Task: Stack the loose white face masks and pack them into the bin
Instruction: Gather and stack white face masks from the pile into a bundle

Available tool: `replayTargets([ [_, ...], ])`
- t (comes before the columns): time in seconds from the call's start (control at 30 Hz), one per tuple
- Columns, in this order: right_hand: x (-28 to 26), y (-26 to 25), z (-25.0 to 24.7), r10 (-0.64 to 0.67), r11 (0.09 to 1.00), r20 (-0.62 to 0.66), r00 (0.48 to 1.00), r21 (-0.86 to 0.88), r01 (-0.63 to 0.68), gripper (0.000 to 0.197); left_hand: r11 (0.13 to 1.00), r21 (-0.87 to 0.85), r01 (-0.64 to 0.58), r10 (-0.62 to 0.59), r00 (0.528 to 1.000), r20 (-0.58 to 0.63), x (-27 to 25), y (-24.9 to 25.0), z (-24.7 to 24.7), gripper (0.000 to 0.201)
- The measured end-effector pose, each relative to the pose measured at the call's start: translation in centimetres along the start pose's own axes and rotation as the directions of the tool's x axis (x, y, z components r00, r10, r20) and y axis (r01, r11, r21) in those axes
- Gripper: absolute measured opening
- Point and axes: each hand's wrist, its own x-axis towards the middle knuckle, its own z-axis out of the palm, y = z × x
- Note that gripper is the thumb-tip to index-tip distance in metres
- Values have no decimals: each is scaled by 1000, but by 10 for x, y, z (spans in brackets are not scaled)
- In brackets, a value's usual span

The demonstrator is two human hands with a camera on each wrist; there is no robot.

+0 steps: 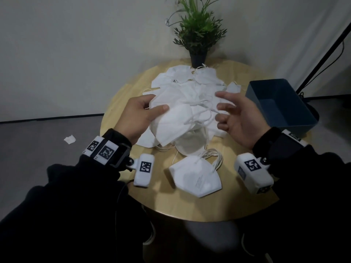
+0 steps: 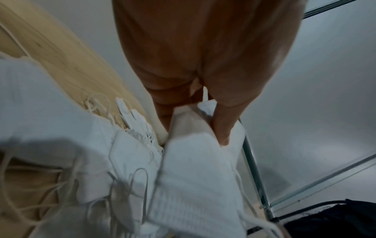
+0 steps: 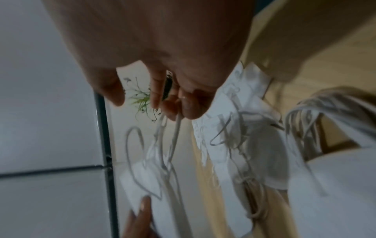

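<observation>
My left hand [image 1: 156, 102] grips a white folded face mask [image 1: 174, 122], thumb on top, and holds it up over the loose pile of masks [image 1: 190, 82] in the middle of the round table. In the left wrist view the thumb [image 2: 222, 128] presses into the mask [image 2: 193, 177]. My right hand [image 1: 224, 111] is at the mask's right end; the right wrist view shows its fingertips [image 3: 175, 111] pinching the ear loops [image 3: 175, 136]. A small stack of masks [image 1: 197, 177] lies at the front. The blue bin [image 1: 266, 81] at the right holds nothing.
A potted plant [image 1: 199, 35] stands at the table's far edge behind the pile. Bare wooden table [image 1: 247, 205] shows at the front right. A white scrap [image 1: 69, 139] lies on the floor to the left. A dark stand pole [image 1: 322, 54] rises beyond the bin.
</observation>
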Motion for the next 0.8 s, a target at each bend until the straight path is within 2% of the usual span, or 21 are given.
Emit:
replayTargets([
  [0.1,-2,13,5,108,963,70,992,-257,-87,50,999,2,-42,42,999,27,-4,2,11,23],
  [0.17,-4,19,7,168,910,105,980,-399,-113,42,997,19,-70,68,996,58,-5,3,15,37],
  [0.23,-3,20,5,165,846,83,983,-525,-98,23,996,51,-68,64,995,80,-4,1,14,53],
  [0.27,-2,18,3,149,824,58,987,-559,-91,21,995,83,-63,56,995,84,-3,0,11,56],
  [0.33,0,16,2,102,876,-4,995,-474,-92,24,987,154,-48,31,994,109,-2,-4,6,45],
  [0.4,-1,11,3,90,973,-35,995,-209,-95,28,981,190,-31,6,992,127,-2,-6,5,26],
  [0.47,-4,8,6,98,995,13,995,-1,-98,33,980,199,-24,-2,991,130,-3,-9,6,21],
  [0.5,-7,8,8,100,995,37,994,3,-101,36,979,200,-27,0,991,135,-2,-10,8,23],
  [0.57,-9,10,10,73,982,76,994,-182,-58,37,978,205,-30,2,991,134,-1,-10,9,29],
  [0.63,-8,15,8,14,921,114,993,-387,32,25,979,200,-34,5,990,143,0,-11,7,35],
  [0.7,-8,19,7,-26,880,144,989,-467,91,13,982,187,-37,5,986,168,-1,-11,7,36],
  [0.8,-7,23,5,-66,845,182,981,-512,152,30,987,161,-17,-14,982,189,-2,-13,7,41],
])
